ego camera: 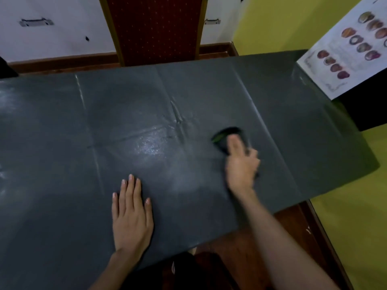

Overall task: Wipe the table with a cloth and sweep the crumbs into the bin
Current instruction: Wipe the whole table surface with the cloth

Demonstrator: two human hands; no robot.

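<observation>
Nearest to the camera are the two bare forearms, reaching out over the near edge of the worktop (62,126). Left hand (130,212) lies flat on the dark grey cover, fingers straight and close together, palm down; it holds nothing and seems only to steady the sheet. Right hand (240,162) is further out and to the right, blurred by movement, with its fingers curled round a dark thing with a green edge (225,136) that it presses on the surface. I take this for the wiping cloth, or perhaps a small brush; the blur does not allow me to say which.

Just left of this hand, near the middle of the worktop, there is a shiny, speckled patch (148,146) and a paler haze around it. It may be wetness from wiping or fine dust; I cannot tell. No clear crumbs are visible, and no bin is in the picture.

My judgement is that the wiping is in progress, not finished: the middle looks treated, while the far left part and the right end look the same dull grey, so I cannot say if they are done. The sweeping into the bin seems not yet done.

Beyond the far edge stands a chair with a red back (155,28), and at the right a printed sheet with round pictures (345,59).
</observation>
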